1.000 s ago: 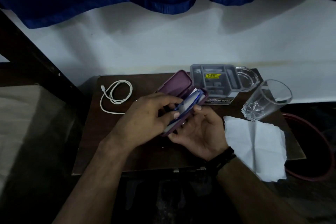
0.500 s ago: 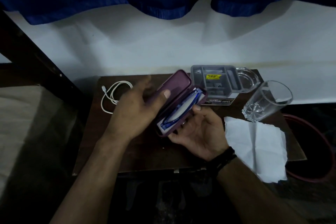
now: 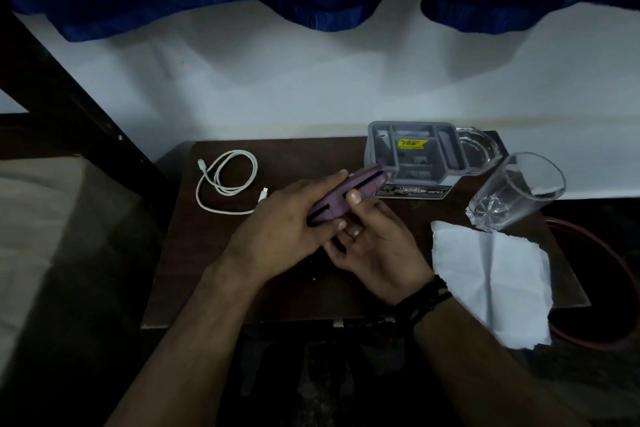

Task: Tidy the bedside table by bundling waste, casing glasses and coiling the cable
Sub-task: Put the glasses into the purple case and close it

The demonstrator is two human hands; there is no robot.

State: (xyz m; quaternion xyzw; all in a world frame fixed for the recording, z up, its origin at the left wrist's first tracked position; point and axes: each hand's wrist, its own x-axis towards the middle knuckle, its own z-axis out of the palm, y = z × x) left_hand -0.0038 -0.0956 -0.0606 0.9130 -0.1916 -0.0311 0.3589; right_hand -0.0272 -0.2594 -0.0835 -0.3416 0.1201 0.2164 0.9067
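Note:
A purple glasses case point(image 3: 349, 194) is held over the middle of the dark wooden bedside table point(image 3: 298, 156), its lid down with only a thin dark gap along the seam. My left hand point(image 3: 284, 225) lies over the case from the left and above. My right hand point(image 3: 374, 243) cups it from below, thumb on the lid. The blue glasses are hidden inside. A white cable point(image 3: 225, 180) lies in loose loops at the table's back left. A creased white tissue point(image 3: 491, 274) hangs over the front right edge.
A grey plastic packaging tray point(image 3: 415, 156) with a yellow sticker sits at the back, beside a clear glass dish point(image 3: 481, 152). A drinking glass point(image 3: 516, 191) stands at the right. A bed lies to the left, a red hoop on the floor at right.
The case was wide open with the blue glasses showing inside. My left hand has pushed the lid down, and the case is now nearly closed between both hands.

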